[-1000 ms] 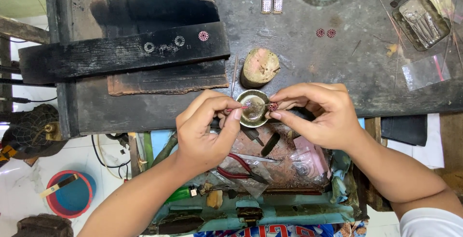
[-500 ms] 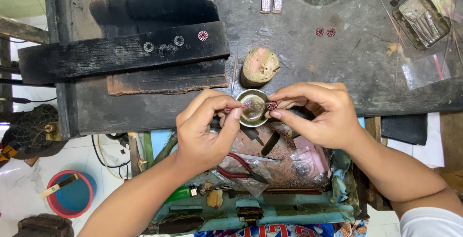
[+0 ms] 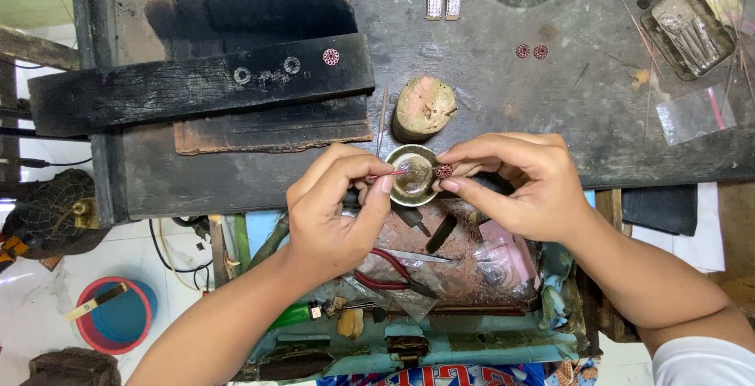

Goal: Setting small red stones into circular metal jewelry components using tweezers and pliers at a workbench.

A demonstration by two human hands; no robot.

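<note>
Now the right hand (image 3: 519,189) pinches a small red round ornament (image 3: 444,171) over the brass dish (image 3: 414,175). Left hand (image 3: 334,205) grips a thin red-tipped stick (image 3: 391,173), pointing toward three o'clock at it.

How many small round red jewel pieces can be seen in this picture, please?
4. One red jewel piece is pinched in the right hand, one lies on the black block, and two lie on the workbench. Others may be hidden.

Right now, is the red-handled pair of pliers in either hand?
No, the red-handled pliers lie in the tray below, while the left hand pinches a thin stick.
</note>
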